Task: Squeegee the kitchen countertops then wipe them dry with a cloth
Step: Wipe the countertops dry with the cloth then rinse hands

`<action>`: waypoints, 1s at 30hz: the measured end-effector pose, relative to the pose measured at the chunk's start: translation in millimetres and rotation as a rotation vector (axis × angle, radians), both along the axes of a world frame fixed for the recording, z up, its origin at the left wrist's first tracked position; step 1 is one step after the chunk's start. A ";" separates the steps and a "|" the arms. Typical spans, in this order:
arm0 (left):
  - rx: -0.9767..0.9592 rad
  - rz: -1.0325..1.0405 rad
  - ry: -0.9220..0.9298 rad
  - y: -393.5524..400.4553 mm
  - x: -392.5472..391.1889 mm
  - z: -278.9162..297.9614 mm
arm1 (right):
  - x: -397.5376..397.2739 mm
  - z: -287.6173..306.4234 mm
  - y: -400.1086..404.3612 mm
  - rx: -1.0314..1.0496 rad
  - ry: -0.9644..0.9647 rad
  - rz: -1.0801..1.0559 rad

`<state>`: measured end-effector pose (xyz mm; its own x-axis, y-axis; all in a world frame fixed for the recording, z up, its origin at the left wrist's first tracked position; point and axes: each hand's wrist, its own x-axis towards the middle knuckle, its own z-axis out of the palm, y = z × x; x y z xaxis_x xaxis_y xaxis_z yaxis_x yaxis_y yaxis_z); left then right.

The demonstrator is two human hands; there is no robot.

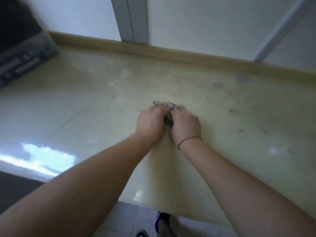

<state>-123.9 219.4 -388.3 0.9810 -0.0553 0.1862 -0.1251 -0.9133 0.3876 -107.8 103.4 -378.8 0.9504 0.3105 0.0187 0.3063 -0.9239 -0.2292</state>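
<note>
The cloth (168, 111), a small bunched wad at frame centre, shows no clear long axis or pointing direction. It lies under and between both hands: left hand (150, 122) and right hand (185, 124) press on it side by side, fingers curled over it, its edge showing beyond the fingertips. The pale yellow countertop (239, 151) carries smears and meets a white wall (196, 23) at the upper frame.

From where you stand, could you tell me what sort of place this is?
Probably a home kitchen: a glossy cream countertop with a low upstand against a white wall, a dark appliance at its far-left end, tiled floor below.
</note>
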 end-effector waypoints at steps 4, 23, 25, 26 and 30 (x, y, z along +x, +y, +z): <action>-0.090 -0.067 0.004 -3.0 -117.8 3.6 | -117.7 -3.0 -15.5 0.093 0.013 0.048; -0.124 -0.012 -0.039 -74.6 -162.5 -13.8 | -151.7 -14.7 -95.4 0.103 -0.067 0.202; -0.132 -0.004 -0.041 -83.4 -111.3 -13.4 | -104.2 -18.6 -102.3 0.134 -0.086 0.148; -0.145 -0.004 -0.033 -92.0 -78.4 -12.8 | -73.5 -21.6 -108.0 0.132 -0.084 0.098; -0.105 -0.001 -0.005 -117.4 58.1 -9.8 | 53.1 -11.3 -122.8 0.030 -0.024 -0.002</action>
<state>-65.7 102.0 -398.0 0.9800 -0.0360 0.1957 -0.1278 -0.8675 0.4807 -54.6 -19.4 -390.1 0.9503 0.3071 0.0511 0.3099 -0.9176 -0.2491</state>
